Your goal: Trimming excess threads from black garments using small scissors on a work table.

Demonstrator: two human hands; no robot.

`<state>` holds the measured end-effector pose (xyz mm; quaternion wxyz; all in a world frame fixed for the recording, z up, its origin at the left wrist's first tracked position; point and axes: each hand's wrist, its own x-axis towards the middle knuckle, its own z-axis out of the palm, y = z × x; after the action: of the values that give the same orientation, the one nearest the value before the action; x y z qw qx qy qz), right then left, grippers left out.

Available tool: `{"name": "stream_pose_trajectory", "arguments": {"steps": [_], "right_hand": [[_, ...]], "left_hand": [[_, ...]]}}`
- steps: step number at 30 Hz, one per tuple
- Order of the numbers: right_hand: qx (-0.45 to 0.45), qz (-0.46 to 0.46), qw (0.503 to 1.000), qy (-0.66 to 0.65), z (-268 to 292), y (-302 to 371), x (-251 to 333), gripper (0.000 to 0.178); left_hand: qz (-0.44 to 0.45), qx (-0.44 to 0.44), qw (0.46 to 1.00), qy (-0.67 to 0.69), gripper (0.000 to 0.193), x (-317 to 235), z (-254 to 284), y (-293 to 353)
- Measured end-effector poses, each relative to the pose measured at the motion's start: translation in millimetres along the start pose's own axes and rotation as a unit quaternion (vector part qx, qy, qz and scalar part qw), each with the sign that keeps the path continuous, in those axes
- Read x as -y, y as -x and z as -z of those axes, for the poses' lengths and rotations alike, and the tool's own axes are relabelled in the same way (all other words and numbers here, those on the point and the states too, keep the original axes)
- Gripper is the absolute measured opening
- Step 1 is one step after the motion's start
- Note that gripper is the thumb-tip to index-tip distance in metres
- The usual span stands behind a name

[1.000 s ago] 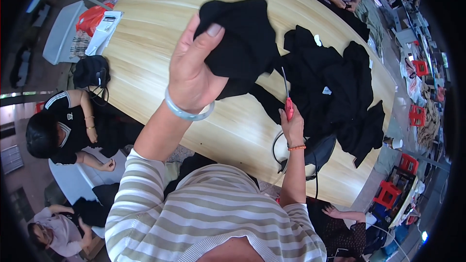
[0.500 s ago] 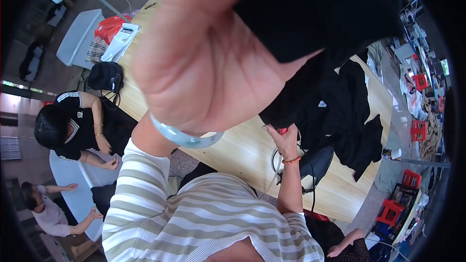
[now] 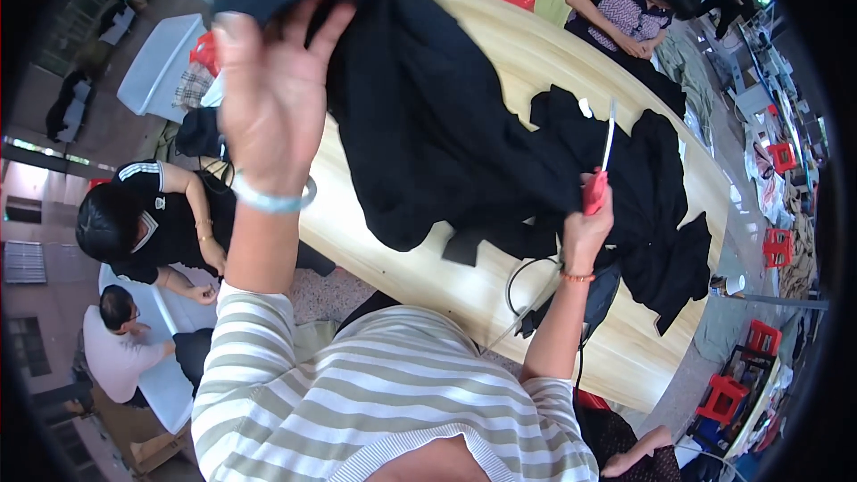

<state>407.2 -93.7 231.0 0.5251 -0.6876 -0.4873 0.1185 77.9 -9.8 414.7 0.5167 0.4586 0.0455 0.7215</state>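
My left hand point(image 3: 272, 112), with a pale bangle at the wrist, is raised at the upper left. A large black cloth piece point(image 3: 420, 116) hangs from its fingers, partly covering them, and sweeps down across the table to the right. In my right hand point(image 3: 586, 234) are scissors with red handles point(image 3: 594, 192), their thin pale blade pointing up and away. The right hand is above the near edge of the black cloth. More black garment pieces point(image 3: 656, 178) lie in a heap just beyond and to the right of it.
The wooden table point(image 3: 616, 361) curves around me. A black bag-like item point(image 3: 600, 299) and cables lie beside my right wrist. A person sits across the table point(image 3: 625, 13), others at the left point(image 3: 147, 223). Red stools point(image 3: 723, 397) and a white bin point(image 3: 161, 67) stand around.
My left hand has moved away from the camera, up and left, spreading the black cloth across the table. My right hand has moved up and right, and the scissors' blade now shows.
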Motion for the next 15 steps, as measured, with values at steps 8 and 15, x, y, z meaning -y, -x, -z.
{"name": "stream_pose_trajectory", "arguments": {"steps": [8, 15], "right_hand": [[0.168, -0.05, 0.941, 0.291, -30, 27, -28, 0.034], [0.359, 0.015, 0.926, 0.114, -93, 79, -33, 0.037]], "left_hand": [[0.433, -0.003, 0.738, -0.518, 0.078, 145, 230, 250], [0.212, 0.261, 0.532, -0.777, 0.055, 159, 167, 267]]}}
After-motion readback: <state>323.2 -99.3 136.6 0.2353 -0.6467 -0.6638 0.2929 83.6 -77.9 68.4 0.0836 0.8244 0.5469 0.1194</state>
